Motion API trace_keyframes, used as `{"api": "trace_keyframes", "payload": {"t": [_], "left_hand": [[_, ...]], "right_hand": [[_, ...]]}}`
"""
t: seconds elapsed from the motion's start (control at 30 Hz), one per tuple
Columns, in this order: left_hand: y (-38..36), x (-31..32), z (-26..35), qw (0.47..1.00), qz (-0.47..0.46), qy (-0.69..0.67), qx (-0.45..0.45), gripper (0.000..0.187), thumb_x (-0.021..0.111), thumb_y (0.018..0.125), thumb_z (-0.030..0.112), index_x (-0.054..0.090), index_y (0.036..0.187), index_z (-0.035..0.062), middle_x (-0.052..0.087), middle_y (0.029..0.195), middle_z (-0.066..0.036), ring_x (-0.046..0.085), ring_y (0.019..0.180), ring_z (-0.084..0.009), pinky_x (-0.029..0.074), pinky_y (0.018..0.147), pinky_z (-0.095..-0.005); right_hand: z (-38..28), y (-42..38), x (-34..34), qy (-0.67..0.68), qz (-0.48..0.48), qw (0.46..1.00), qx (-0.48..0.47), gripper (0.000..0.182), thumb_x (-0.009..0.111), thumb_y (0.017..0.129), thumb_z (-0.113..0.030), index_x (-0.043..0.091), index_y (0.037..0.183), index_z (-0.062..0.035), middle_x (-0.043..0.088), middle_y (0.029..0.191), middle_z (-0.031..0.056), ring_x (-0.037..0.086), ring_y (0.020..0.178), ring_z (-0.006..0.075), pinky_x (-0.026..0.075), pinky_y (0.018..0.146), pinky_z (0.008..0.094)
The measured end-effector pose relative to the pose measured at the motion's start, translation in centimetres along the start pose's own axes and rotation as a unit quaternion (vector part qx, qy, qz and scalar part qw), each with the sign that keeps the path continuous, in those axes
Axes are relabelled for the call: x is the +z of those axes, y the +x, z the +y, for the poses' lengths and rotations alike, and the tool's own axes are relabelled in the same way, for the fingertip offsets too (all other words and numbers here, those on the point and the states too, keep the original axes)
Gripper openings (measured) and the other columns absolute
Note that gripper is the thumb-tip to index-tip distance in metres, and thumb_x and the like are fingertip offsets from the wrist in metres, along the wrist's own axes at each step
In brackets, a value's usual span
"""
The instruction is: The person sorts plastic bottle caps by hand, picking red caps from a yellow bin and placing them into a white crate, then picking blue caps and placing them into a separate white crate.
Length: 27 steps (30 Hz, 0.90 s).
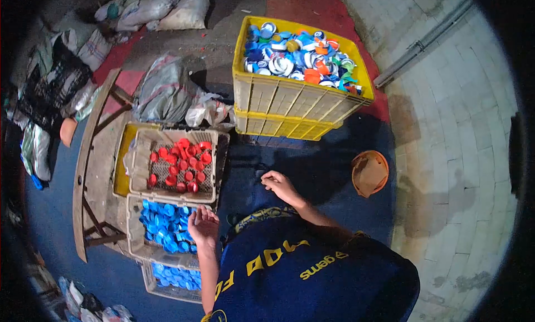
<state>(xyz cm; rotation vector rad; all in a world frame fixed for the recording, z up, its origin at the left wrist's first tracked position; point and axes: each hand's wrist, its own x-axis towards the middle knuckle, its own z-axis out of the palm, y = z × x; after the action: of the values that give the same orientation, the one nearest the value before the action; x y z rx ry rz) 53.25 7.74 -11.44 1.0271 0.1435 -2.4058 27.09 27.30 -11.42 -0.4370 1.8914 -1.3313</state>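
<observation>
My left hand (204, 226) is over the right edge of a crate of blue bottle caps (167, 224), its fingers loosely bent and apart, with nothing visible in them. My right hand (282, 188) hovers above the dark floor, between the crates and the wall. Its fingers are curled together at the tips; whatever they may hold is too small to make out. Red bottle caps (181, 163) lie scattered in a pale crate (134, 171) just beyond the blue ones. A tall yellow crate (301, 93) ahead is heaped with mixed-colour caps (301, 57).
An orange bucket (370, 174) stands by the block wall (457, 155) at right. A wooden bench (83, 171) is left of the crates. Stuffed sacks (181, 12) lie at the back and left. Another crate of blue caps (177, 276) sits nearer me.
</observation>
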Motion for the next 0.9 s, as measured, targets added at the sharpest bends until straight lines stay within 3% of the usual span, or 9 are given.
{"api": "trace_keyframes", "payload": {"t": [0.1,0.3,0.43,0.53,0.6,0.67,0.8,0.87,0.9], "left_hand": [[1.9,2.0,-1.9,0.999,0.039,0.006,0.001,0.024,0.058,0.094,0.029,0.069,0.106,0.0114,0.075,0.102,-0.002,0.069,0.092,-0.0212,0.053,0.083,-0.0405],[8.4,8.6,-7.4,0.997,0.068,0.041,0.011,0.022,0.057,0.095,0.029,0.066,0.106,0.0113,0.072,0.099,-0.002,0.065,0.09,-0.0211,0.053,0.08,-0.0399],[14.3,15.4,-13.3,0.997,0.07,0.039,0.012,0.023,0.056,0.096,0.027,0.066,0.105,0.0083,0.072,0.099,-0.005,0.065,0.089,-0.0236,0.053,0.081,-0.0401],[17.0,22.2,-18.3,0.997,0.042,0.062,-0.022,0.025,0.057,0.096,0.027,0.07,0.105,0.0074,0.073,0.099,-0.005,0.067,0.09,-0.0246,0.053,0.082,-0.0393],[18.5,24.7,-21.1,0.993,-0.026,0.099,-0.051,0.026,0.058,0.096,0.028,0.071,0.106,0.0079,0.073,0.099,-0.005,0.067,0.091,-0.0241,0.052,0.084,-0.0379],[18.9,28.1,-23.4,0.988,-0.057,0.128,-0.07,0.027,0.058,0.096,0.029,0.071,0.107,0.008,0.073,0.099,-0.005,0.066,0.091,-0.0238,0.052,0.085,-0.0371],[18.9,31.9,-26.2,0.983,-0.066,0.161,-0.055,0.031,0.052,0.099,0.03,0.069,0.112,0.0083,0.072,0.092,-0.004,0.064,0.088,-0.0248,0.052,0.086,-0.0389],[19.1,32.3,-26.7,0.98,-0.081,0.177,-0.046,0.031,0.053,0.099,0.031,0.068,0.112,0.0078,0.071,0.093,-0.005,0.064,0.089,-0.0248,0.051,0.086,-0.0389],[19.1,32.5,-26.9,0.977,-0.083,0.19,-0.04,0.031,0.054,0.098,0.032,0.067,0.113,0.0079,0.07,0.094,-0.005,0.064,0.089,-0.0244,0.05,0.087,-0.0383]], "right_hand": [[0.7,2.4,-2.1,-0.01,0.023,0.998,-0.058,0.021,0.066,0.098,-0.019,0.067,0.109,-0.0004,0.067,0.09,0.0039,0.065,0.081,0.0116,0.052,0.072,0.0298],[-1.9,8.1,-11.5,-0.057,-0.011,0.991,-0.117,0.025,0.065,0.099,-0.02,0.065,0.116,-0.0013,0.069,0.095,0.0055,0.064,0.085,0.0135,0.052,0.076,0.0309],[-5.7,11.3,-20.2,-0.048,-0.027,0.993,-0.109,0.026,0.065,0.099,-0.021,0.065,0.117,-0.0012,0.07,0.097,0.0072,0.064,0.085,0.0146,0.053,0.078,0.0314],[-7.6,13.7,-26.5,-0.075,0.028,0.985,-0.155,0.024,0.067,0.097,-0.018,0.067,0.115,-0.0016,0.07,0.095,0.0072,0.064,0.083,0.0146,0.054,0.076,0.0301],[-9.3,14.7,-30.1,-0.065,0.075,0.974,-0.206,0.021,0.068,0.096,-0.014,0.068,0.113,-0.0018,0.068,0.09,0.0054,0.063,0.08,0.0117,0.052,0.071,0.0278],[-12.8,14.6,-32.9,-0.023,0.102,0.971,-0.213,0.017,0.067,0.096,-0.011,0.069,0.11,-0.0021,0.061,0.081,-0.0015,0.052,0.069,0.0039,0.044,0.061,0.0233],[-15.7,16.8,-37.3,-0.089,0.134,0.963,-0.215,0.015,0.067,0.096,-0.012,0.07,0.109,-0.0037,0.055,0.073,-0.005,0.044,0.062,0.0022,0.036,0.055,0.0217],[-16.1,18.8,-38.3,-0.097,0.158,0.962,-0.202,0.015,0.069,0.095,-0.012,0.07,0.108,-0.0041,0.057,0.074,-0.0009,0.049,0.062,0.0069,0.039,0.055,0.0247],[-15.6,20.4,-38.9,-0.161,0.177,0.94,-0.243,0.02,0.071,0.091,-0.012,0.069,0.109,-0.0041,0.064,0.085,0.0066,0.06,0.076,0.0186,0.048,0.066,0.0326]]}}
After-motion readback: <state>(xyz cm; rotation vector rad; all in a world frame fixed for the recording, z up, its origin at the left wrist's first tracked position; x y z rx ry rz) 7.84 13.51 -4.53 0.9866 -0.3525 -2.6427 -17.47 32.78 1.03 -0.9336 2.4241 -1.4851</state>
